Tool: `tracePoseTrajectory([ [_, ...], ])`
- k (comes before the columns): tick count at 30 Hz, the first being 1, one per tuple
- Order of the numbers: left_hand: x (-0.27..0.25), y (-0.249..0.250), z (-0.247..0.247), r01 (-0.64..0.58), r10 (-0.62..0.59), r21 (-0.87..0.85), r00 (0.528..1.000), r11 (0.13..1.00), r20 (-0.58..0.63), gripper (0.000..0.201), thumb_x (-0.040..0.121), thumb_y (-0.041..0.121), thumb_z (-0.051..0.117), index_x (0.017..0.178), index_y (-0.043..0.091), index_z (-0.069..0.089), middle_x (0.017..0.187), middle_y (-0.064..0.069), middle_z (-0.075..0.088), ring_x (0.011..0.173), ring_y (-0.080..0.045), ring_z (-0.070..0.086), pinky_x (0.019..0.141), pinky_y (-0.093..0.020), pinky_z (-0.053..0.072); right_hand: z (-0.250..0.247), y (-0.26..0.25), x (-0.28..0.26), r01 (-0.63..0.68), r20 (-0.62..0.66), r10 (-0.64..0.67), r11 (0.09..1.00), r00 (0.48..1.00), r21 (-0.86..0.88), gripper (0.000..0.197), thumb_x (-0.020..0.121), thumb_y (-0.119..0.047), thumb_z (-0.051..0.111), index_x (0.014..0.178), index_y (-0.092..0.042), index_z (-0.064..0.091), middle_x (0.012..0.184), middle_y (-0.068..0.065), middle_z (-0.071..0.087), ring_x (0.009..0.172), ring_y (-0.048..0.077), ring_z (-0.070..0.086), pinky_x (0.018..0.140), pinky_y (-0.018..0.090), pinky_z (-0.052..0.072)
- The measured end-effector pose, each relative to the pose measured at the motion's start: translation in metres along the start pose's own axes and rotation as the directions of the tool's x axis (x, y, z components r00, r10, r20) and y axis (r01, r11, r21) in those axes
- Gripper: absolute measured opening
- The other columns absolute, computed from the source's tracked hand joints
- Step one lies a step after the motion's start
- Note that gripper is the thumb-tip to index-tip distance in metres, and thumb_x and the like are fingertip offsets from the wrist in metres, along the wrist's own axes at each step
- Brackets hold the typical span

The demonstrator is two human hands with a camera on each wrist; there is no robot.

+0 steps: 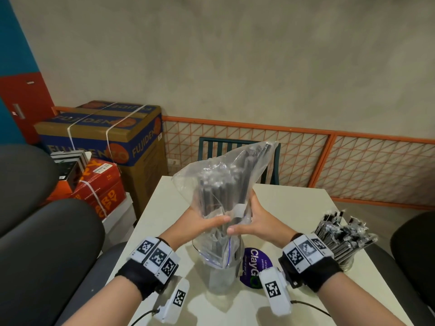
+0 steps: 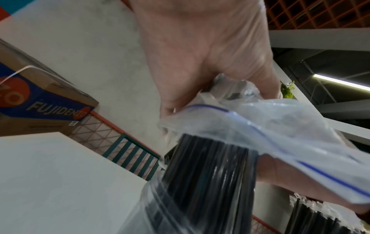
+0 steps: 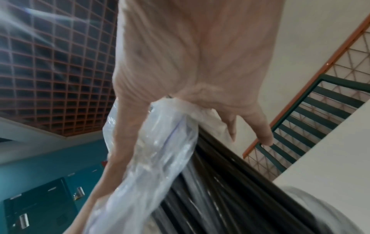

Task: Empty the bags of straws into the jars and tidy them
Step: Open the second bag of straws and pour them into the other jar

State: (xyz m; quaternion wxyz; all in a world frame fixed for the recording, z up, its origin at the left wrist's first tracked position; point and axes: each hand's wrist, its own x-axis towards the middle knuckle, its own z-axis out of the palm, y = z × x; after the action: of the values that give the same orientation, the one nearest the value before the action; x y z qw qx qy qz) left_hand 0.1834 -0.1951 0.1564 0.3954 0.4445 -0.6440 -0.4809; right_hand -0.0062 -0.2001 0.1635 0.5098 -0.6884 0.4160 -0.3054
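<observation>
A clear zip bag full of black straws stands upside down, its blue-lined mouth over a clear jar on the white table. My left hand grips the bag from the left, and my right hand grips it from the right, at mid-height. In the left wrist view the straws run out of the bag mouth down into the jar. The right wrist view shows the bunched bag under my palm and the straws entering the jar rim.
A second jar packed with wrapped black straws stands at the table's right. A purple ClayGo sticker lies by the middle jar. Dark chairs flank the table; cardboard boxes are stacked at the left. A green chair back is behind.
</observation>
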Motion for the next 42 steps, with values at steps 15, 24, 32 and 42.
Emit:
tracePoseTrajectory([
  [15,-0.001,0.017,0.007,-0.135,0.135,-0.025,0.991,0.991,-0.010,0.062,0.079,0.012,0.071,0.121,0.035,0.032,0.114,0.006,0.060,0.099,0.009,0.062,0.078,-0.009,0.050,0.001,-0.030,0.002,0.080,-0.282,-0.085,0.996,0.956,-0.029,0.035,0.091,-0.044,0.045,0.123,-0.030,0.046,0.113,-0.022,0.056,0.101,-0.017,0.054,0.085,0.002,0.039],
  [24,-0.004,-0.009,0.011,0.067,-0.072,-0.120,0.996,0.991,-0.043,0.068,0.084,0.015,0.068,0.137,0.024,0.025,0.105,-0.015,0.068,0.096,-0.024,0.069,0.086,-0.042,0.056,0.014,-0.010,0.011,-0.067,-0.299,-0.027,0.952,0.954,-0.299,0.046,0.095,-0.048,0.037,0.122,-0.015,0.058,0.112,0.008,0.067,0.105,0.021,0.062,0.090,0.031,0.047],
  [32,0.003,0.001,0.007,0.008,-0.012,-0.025,0.991,1.000,-0.136,0.034,0.091,0.035,0.054,0.115,0.045,0.033,0.091,-0.004,0.067,0.086,-0.026,0.066,0.072,-0.036,0.054,0.005,-0.027,0.018,0.033,-0.376,-0.137,0.962,0.917,-0.271,0.037,0.093,-0.043,0.049,0.116,-0.017,0.061,0.106,-0.001,0.069,0.101,0.012,0.063,0.090,0.031,0.050],
  [42,0.005,-0.032,0.006,0.070,-0.075,0.071,0.995,0.995,0.065,0.063,0.079,0.063,0.056,0.129,0.025,0.050,0.117,0.002,0.067,0.111,-0.008,0.062,0.102,-0.040,0.046,0.020,-0.004,0.016,-0.084,-0.359,-0.060,0.924,0.932,-0.373,0.033,0.093,-0.038,0.051,0.105,-0.010,0.063,0.097,0.010,0.070,0.092,0.022,0.065,0.084,0.037,0.052],
])
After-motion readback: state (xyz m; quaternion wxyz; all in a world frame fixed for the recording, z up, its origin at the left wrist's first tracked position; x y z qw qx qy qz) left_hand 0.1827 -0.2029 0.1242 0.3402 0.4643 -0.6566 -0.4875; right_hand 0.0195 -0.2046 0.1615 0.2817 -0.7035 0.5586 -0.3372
